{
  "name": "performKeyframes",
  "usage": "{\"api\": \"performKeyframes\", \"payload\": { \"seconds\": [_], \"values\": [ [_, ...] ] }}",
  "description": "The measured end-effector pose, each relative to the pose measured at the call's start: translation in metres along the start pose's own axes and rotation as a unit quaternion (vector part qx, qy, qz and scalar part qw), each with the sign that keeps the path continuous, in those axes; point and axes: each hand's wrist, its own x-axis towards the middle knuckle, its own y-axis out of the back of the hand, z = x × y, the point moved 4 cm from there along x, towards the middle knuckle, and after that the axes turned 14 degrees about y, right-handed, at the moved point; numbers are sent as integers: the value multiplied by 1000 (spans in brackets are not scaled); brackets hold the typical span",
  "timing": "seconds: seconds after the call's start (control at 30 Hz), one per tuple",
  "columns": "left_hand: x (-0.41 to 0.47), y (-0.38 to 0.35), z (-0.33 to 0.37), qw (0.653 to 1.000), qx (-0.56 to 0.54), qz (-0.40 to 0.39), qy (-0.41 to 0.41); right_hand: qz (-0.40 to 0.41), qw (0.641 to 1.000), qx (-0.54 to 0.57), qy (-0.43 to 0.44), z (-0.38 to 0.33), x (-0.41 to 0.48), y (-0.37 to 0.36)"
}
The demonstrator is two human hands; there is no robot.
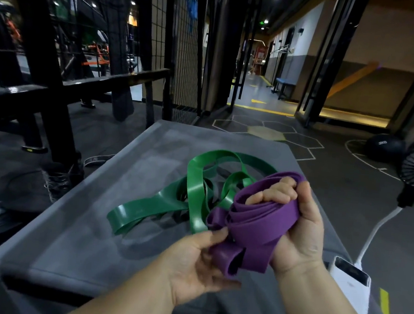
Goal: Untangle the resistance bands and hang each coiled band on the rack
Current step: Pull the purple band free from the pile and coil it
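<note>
One green resistance band (192,196) is seen lying in loose loops on the grey pad (81,220), left of and beyond both hands, and it is met at its near side by the one purple resistance band (258,220). A lower loop of the purple resistance band is pinched between the thumb and half-curled fingers of the upturned left hand (198,265). The coiled bulk above it is clenched tightly in the right hand (300,231).

1. Bare grey pad (71,240) lies open to my near left, room for a hand.
2. Loops of green band (192,196) sprawl across its middle, touching the purple band (257,227) bunched at near right.
3. A white power bank (351,274) and cable (375,231) crowd the right edge.
4. A black frame (53,116) stands just left.
</note>
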Motion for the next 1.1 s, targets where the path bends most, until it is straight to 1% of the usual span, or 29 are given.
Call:
{"api": "performKeyframes", "payload": {
  "seconds": [0.07, 0.17, 0.23, 0.3, 0.37, 0.47, 0.6, 0.67, 0.77, 0.83, 0.93, 0.97, 1.03, 1.1],
  "values": [
    [0, -4, 4, 1000, -12, 7, 0, -11, 1000, -12, -19, 1, 2, -2],
    [-5, 2, 13, 998, -31, 44, -24, -28, 996, -79, -10, -7, 5, 0],
    [-7, 14, 21, 993, -80, 67, -47, -50, 990, -128, 9, -17, 7, -1],
    [-6, 33, 30, 981, -142, 111, -76, -72, 986, -149, 21, -29, 9, -6],
    [-7, 43, 39, 975, -146, 137, -92, -78, 987, -143, 16, -39, 12, -9],
    [-9, 47, 46, 980, -107, 137, -97, -76, 988, -136, 9, -45, 10, -8],
    [-11, 68, 54, 966, -129, 178, -137, -99, 987, -128, 17, -50, 8, -12],
    [-17, 77, 62, 958, -146, 179, -168, -109, 986, -127, 25, -53, 7, -13],
    [-26, 84, 71, 951, -155, 165, -211, -84, 987, -134, 32, -55, 7, -8],
    [-31, 79, 73, 960, -104, 134, -223, -74, 988, -128, 33, -57, 7, -6],
    [-36, 64, 68, 980, 29, 12, -196, -78, 992, -97, 34, -65, 8, -7],
    [-36, 63, 65, 980, 79, -8, -183, -75, 993, -89, 36, -68, 9, -7],
    [-38, 64, 61, 972, 168, -10, -166, -61, 994, -83, 36, -70, 9, -4],
    [-39, 64, 60, 965, 210, -1, -155, -56, 994, -87, 39, -72, 10, -1]
  ]
}}
